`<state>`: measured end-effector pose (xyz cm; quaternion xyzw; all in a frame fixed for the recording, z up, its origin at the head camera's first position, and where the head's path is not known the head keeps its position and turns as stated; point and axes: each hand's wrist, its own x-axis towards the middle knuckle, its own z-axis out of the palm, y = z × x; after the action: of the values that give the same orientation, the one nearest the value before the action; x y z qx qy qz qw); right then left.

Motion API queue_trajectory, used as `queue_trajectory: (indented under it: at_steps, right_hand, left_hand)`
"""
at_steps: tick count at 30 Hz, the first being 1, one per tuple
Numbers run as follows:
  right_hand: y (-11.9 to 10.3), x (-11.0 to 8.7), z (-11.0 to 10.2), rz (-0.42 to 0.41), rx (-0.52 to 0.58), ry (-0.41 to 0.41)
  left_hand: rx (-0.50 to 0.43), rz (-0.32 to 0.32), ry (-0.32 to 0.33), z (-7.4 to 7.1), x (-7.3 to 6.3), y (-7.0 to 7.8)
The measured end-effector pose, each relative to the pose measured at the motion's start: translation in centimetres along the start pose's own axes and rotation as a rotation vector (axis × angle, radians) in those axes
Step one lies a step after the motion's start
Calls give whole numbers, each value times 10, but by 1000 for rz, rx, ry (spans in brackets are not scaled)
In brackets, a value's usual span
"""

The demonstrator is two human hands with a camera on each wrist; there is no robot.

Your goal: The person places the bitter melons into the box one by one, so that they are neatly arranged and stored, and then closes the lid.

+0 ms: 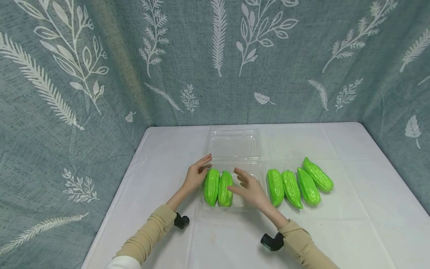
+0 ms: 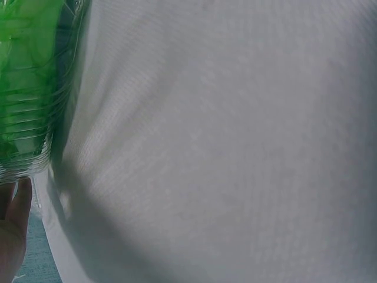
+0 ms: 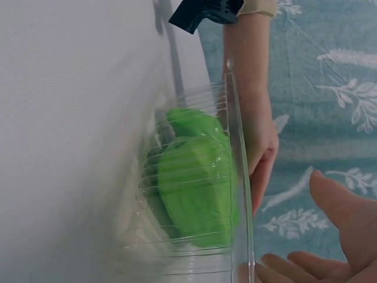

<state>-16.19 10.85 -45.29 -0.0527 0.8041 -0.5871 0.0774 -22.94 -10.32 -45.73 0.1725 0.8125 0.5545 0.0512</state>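
Two glossy green bitter melons [image 1: 211, 186] lie side by side in the left part of a clear plastic clamshell box [image 1: 238, 203], its lid [image 1: 234, 144] folded back. My left hand [image 1: 196, 175] is at the box's left rim, fingers extended near the top of the leftmost melon. Over the box's right part is my right hand [image 1: 250, 189], thumb and fingers spread with nothing between them. Its thumb overlaps the second melon [image 1: 224, 190] in the head view. In the right wrist view, the right hand [image 3: 336, 242] stands beside the box wall [image 3: 240, 177].
Several more green bitter melons [image 1: 308, 186] lie in a slanting row to the right of the box. A white cloth [image 1: 352, 231] covers the table. Blue-green curtains [image 1: 201, 93] with white leaf prints hang behind and at the sides.
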Motion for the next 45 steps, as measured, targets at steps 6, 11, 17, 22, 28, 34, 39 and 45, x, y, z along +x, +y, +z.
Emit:
queue_trajectory:
  at_steps: [6,11,17,22,28,34,39,45]
  right_hand:
    - [-1,-1,-4,-2,7,1]
    - [0,-2,-10,-11,-10,1]
    - [0,-3,-17,-5,-9,6]
    - [-1,-5,-23,-6,-1,19]
    - [0,-6,-30,-8,3,38]
    - [0,-6,-35,2,8,44]
    - [-3,-7,-39,11,3,47]
    - [-3,-10,-46,21,6,58]
  left_hand:
    - [-4,-2,-1,0,0,1]
    - [-4,0,2,1,-1,0]
    - [-1,-3,1,0,-1,0]
    - [-5,7,0,0,-1,0]
    - [-2,0,-2,0,-1,0]
    - [-8,-5,-5,0,0,0]
    - [-7,-2,-7,0,0,2]
    - [-14,-15,-5,-1,-1,2]
